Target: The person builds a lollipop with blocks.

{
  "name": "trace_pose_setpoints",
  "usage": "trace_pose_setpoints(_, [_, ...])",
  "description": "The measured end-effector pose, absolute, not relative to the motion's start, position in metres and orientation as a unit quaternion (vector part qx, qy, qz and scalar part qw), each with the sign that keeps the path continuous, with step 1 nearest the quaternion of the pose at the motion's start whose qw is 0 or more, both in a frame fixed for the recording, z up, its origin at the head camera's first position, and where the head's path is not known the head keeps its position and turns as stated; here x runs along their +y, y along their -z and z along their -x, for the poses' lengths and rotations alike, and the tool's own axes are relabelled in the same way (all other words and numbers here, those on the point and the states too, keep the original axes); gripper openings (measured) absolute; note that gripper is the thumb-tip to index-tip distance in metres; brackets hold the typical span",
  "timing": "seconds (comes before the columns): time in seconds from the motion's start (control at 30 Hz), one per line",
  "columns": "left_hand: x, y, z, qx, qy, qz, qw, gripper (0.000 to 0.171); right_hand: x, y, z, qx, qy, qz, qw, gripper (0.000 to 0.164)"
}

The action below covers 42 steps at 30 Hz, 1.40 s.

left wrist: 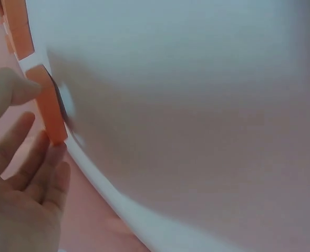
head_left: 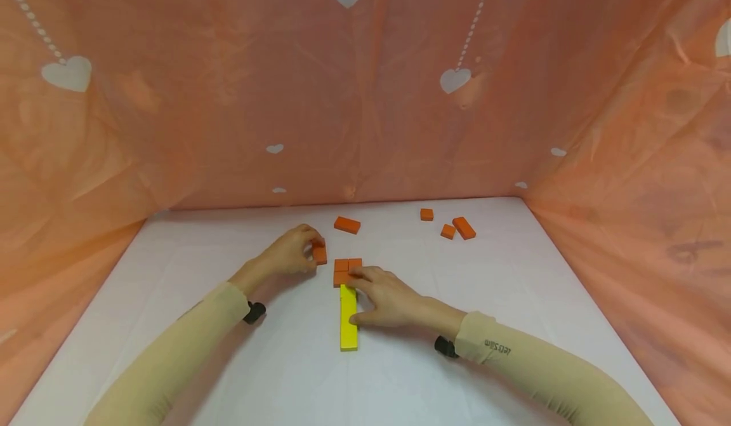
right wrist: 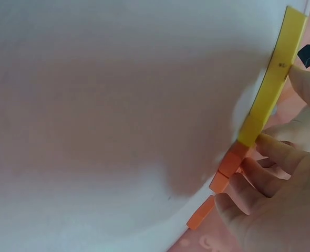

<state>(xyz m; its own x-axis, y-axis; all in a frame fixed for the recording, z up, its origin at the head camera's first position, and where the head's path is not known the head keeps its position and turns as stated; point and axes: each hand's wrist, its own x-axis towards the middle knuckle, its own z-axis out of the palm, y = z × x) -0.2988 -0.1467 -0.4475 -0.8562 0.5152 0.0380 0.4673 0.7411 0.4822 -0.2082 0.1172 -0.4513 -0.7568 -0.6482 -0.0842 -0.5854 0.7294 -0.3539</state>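
My left hand pinches an orange block between thumb and fingers; in the left wrist view the thumb is at one end of this orange block and fingertips are at the other. Just right of it, several orange blocks lie together in a small square. A narrow yellow strip runs from that square toward the front; the right wrist view shows a seam across the yellow strip. My right hand rests along the right side, its thumb against the yellow and its other fingertips at the orange square, partly covering it.
Behind the square lies an orange oblong block. Farther right are two small orange blocks, one at the back and another beside an orange oblong. Pink cloth with hearts encloses the white table.
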Motion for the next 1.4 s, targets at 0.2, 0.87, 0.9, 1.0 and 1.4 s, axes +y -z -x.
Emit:
trace_pose_setpoints(0.2, [-0.148, 0.452, 0.296, 0.922, -0.251, -0.287, 0.063, 0.046, 0.118, 0.452, 0.208, 0.923, 0.150, 0.341, 0.099, 0.071])
trace_pose_setpoints(0.87, [-0.144, 0.455, 0.293, 0.911, -0.247, -0.322, 0.075, 0.045, 0.120, 0.452, 0.210, 0.921, 0.150, 0.347, 0.099, 0.071])
trace_pose_setpoints(0.9, [-0.144, 0.455, 0.293, 0.911, -0.248, -0.320, 0.077, 0.045, 0.120, 0.452, 0.210, 0.921, 0.150, 0.346, 0.101, 0.071])
trace_pose_setpoints(1.0, [-0.145, 0.456, 0.291, 0.911, -0.250, -0.319, 0.079, 0.045, 0.119, 0.453, 0.209, 0.921, 0.152, 0.342, 0.105, 0.071])
trace_pose_setpoints(1.4, [-0.146, 0.458, 0.290, 0.907, -0.251, -0.332, 0.066, 0.042, 0.119, 0.453, 0.210, 0.923, 0.142, 0.345, 0.098, 0.072])
